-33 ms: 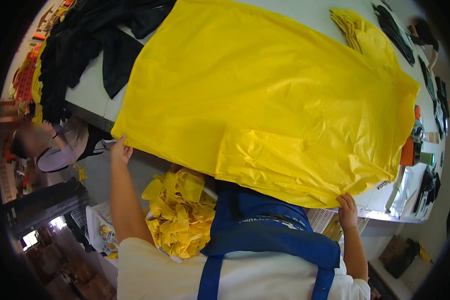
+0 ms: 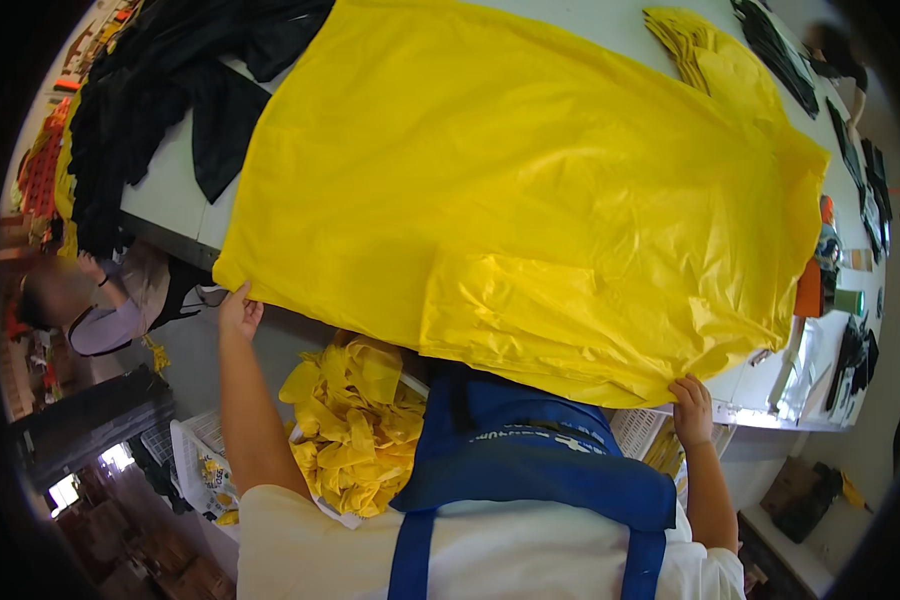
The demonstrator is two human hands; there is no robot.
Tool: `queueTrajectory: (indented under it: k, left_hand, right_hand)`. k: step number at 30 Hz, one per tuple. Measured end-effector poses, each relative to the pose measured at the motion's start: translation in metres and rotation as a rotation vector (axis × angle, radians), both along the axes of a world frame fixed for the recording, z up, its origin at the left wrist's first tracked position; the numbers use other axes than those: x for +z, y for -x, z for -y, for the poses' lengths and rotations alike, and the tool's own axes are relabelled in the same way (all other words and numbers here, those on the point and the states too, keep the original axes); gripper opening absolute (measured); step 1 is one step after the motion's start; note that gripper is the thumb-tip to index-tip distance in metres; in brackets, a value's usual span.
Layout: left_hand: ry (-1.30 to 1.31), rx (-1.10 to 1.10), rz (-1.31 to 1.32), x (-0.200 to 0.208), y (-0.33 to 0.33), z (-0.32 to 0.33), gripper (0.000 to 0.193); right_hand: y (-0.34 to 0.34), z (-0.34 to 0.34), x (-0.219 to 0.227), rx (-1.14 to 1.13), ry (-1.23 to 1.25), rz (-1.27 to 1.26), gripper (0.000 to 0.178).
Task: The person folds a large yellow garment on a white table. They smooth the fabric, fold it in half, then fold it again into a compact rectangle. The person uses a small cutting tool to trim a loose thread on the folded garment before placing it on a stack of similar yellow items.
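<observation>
A large, shiny yellow sheet of coated fabric (image 2: 450,170) lies spread over the table, its near edge hanging over the front. A folded or pocket-like yellow panel shows on its near right part. My left hand (image 2: 240,312) pinches the sheet's near left corner between thumb and fingers. At the near right edge, my right hand (image 2: 692,408) grips the hem, with the thumb hidden. Both arms are stretched wide, and the fabric lies fairly flat between them, with creases toward the right.
A white table (image 2: 175,185) carries black garments (image 2: 225,120) at far left and a folded yellow stack (image 2: 685,45) at far right. Yellow scraps (image 2: 355,425) fill a container below the table. Another person (image 2: 120,300) is at left; one more (image 2: 838,60) is far right.
The whole scene has shifted slightly left and up in the picture. Both hands keep hold of the yellow sheet, which lies almost the same.
</observation>
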State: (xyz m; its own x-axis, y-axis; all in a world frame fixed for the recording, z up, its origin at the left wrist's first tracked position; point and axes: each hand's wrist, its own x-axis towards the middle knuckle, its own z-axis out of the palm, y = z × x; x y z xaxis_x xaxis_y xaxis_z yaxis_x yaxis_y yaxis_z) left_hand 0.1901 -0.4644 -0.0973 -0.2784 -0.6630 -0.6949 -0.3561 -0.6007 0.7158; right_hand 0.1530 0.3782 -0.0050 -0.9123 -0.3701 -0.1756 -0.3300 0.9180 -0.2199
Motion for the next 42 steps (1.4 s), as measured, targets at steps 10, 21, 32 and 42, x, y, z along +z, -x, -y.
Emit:
queueTrajectory:
  k: [10,21,32,42]
  left_hand:
    - [0.115,-0.150,-0.456,0.125,0.089,0.056,0.014]
    - [1.482,-1.579,-0.543,0.109,0.280,-0.363,0.058]
    - [1.576,-1.842,-0.026,0.055,0.259,-0.429,0.067]
    - [1.483,-1.954,0.064,0.069,0.168,-0.428,0.063]
  right_hand:
    - [0.104,-0.061,0.118,-0.588,0.602,0.372,0.027]
    - [0.285,-0.041,-0.035,-0.497,-0.069,-0.074,0.039]
    - [0.144,-0.131,-0.043,-0.584,-0.243,-0.481,0.029]
    - [0.117,-0.143,0.012,-0.615,-0.234,0.351,0.033]
